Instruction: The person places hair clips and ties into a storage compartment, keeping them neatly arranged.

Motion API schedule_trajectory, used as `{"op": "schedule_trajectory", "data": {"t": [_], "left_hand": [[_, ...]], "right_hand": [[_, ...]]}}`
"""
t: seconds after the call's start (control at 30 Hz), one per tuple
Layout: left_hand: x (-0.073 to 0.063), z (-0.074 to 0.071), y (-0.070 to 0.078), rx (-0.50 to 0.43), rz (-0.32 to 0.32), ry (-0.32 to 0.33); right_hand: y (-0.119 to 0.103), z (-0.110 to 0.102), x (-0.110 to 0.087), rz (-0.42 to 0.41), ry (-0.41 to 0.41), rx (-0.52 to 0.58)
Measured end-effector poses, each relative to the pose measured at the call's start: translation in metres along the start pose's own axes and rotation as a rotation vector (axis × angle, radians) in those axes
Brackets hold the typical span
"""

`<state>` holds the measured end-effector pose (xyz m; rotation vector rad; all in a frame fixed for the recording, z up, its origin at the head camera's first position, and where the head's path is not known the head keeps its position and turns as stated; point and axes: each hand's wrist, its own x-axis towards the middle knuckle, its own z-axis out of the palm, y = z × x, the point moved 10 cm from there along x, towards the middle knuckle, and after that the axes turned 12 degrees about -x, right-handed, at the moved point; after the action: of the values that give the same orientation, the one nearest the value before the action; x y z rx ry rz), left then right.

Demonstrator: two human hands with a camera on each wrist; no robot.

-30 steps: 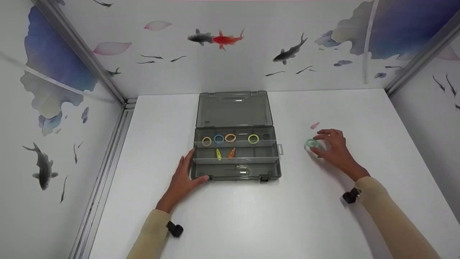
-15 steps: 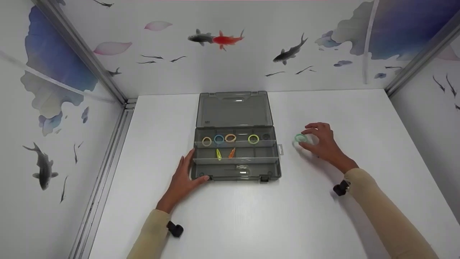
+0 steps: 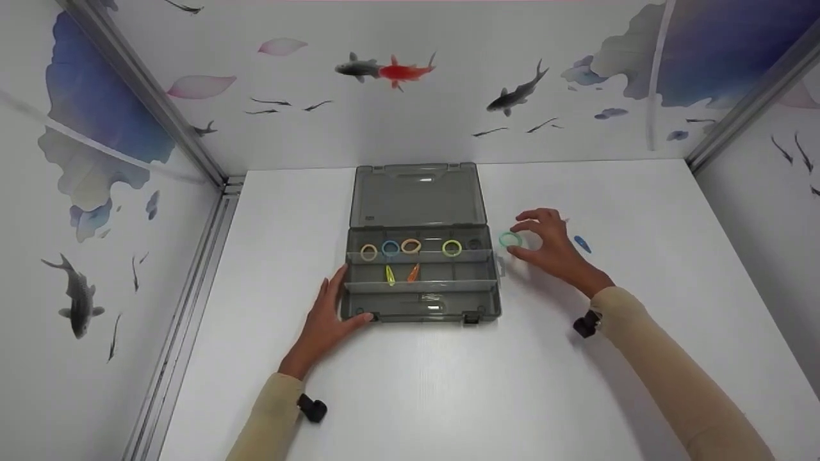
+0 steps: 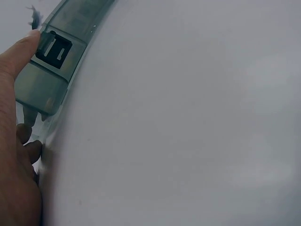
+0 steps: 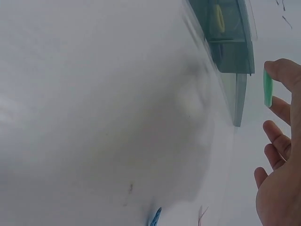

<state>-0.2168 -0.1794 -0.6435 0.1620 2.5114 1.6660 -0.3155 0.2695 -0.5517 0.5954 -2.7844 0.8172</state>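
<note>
My right hand (image 3: 554,246) pinches a mint-green hair tie (image 3: 510,239) between thumb and fingertips, just right of an open grey see-through compartment box (image 3: 423,319). In the right wrist view the green hair tie (image 5: 268,88) appears edge-on, apart from the box. My left hand (image 3: 323,317) rests at the box's front left corner, its thumb on the front edge near a latch and its fingers along the left side. Inside the back row lie several hair ties, among them a blue one (image 3: 382,247). The middle row holds a yellow hair clip (image 3: 389,275) and an orange one (image 3: 414,273).
A blue hair clip (image 3: 582,244) lies on the white table (image 3: 410,390) right of my right hand. A pink clip behind that hand is mostly hidden. The box's lid (image 3: 418,195) leans back toward the printed rear wall (image 3: 435,128).
My right hand has carried the mint-green hair tie leftward and slightly back, up to the box's right side. The blue clip has come into sight. My left hand stays where it was.
</note>
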Motion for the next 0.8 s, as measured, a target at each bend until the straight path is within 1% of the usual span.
{"op": "schedule_trajectory", "data": {"t": [0.3,0.57,0.8], "left_hand": [[-0.001,0.0,0.003,0.003,-0.009,-0.005],[-0.001,0.0,0.004,-0.006,-0.003,-0.007],[0.0,0.0,0.003,-0.003,0.002,-0.008]], "right_hand": [[-0.029,0.012,0.019,-0.075,-0.016,0.023],[-0.047,0.032,0.032,-0.087,-0.083,0.014],[-0.064,0.045,0.041,-0.152,-0.116,0.017]]}}
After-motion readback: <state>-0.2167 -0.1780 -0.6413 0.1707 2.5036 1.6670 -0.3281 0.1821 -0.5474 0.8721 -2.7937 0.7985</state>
